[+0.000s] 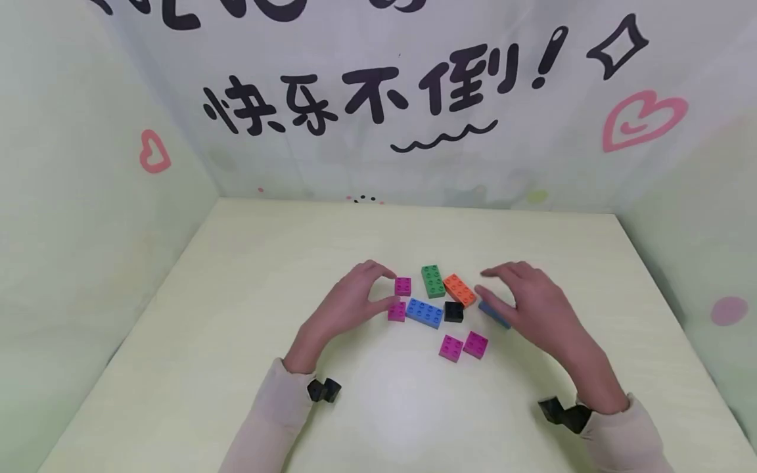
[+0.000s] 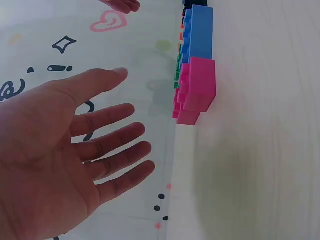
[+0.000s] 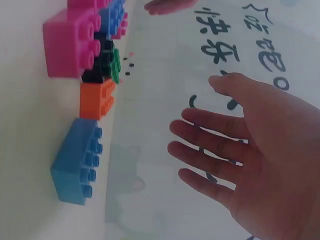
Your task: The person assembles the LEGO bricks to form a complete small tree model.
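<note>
Pale sleeves come nearest, a black wrist mount at each cuff, and beyond them my hands reach over the tabletop toward a loose cluster of studded toy building bricks. My left hand is spread wide, thumb well apart from the fingers, with hold of nothing; my right hand is spread likewise, its palm bare.

By their look the bricks are hard moulded plastic: I expect them light, stiff and tough, slightly slick on the smooth walls. I'd pinch each by two opposite side walls, leaving the studs free; the long ones I'd take across their narrow width, at the middle, so they don't tip.

Just right of my left fingertips lies the far magenta brick, and the near magenta brick shows just past the thumb tip; the left wrist view shows that hand apart from both. On the other side, the outer blue brick lies below my right thumb, partly hidden and not touched. Between my hands sit the green brick, orange brick, inner blue brick and black brick; two more magenta bricks lie nearer me, side by side.
</note>
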Demonstrator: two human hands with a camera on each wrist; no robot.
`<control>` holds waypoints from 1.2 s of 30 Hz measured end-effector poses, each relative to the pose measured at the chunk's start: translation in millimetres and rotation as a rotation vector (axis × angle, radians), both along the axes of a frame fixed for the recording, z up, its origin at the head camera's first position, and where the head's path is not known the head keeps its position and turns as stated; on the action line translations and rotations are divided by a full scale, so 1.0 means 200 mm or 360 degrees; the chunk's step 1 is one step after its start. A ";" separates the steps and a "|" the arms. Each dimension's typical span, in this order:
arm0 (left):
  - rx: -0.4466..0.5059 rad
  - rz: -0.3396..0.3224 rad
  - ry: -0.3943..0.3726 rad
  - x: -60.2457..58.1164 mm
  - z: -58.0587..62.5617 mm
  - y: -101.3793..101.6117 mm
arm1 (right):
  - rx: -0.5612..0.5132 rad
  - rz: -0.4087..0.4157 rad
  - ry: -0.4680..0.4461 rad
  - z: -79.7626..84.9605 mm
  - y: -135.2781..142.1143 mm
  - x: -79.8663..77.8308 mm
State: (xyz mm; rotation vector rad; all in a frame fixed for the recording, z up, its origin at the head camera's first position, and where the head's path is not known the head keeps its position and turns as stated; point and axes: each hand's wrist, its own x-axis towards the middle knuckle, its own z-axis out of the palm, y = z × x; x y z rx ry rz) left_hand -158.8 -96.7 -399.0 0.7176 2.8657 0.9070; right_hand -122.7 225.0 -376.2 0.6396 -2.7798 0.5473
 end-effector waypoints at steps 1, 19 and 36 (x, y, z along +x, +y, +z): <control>0.0013 -0.0019 -0.0054 0.00 0.00 0.01 | -0.0015 0.0049 -0.0020 0.00 -0.02 0.02; -0.0100 -0.0137 -0.0210 -0.05 -0.09 0.02 | 0.0272 0.0398 -0.0294 -0.18 -0.20 0.09; 0.0001 -0.0496 -0.0148 0.09 -0.02 0.21 | 0.0074 0.0446 -0.0270 -0.24 -0.25 0.04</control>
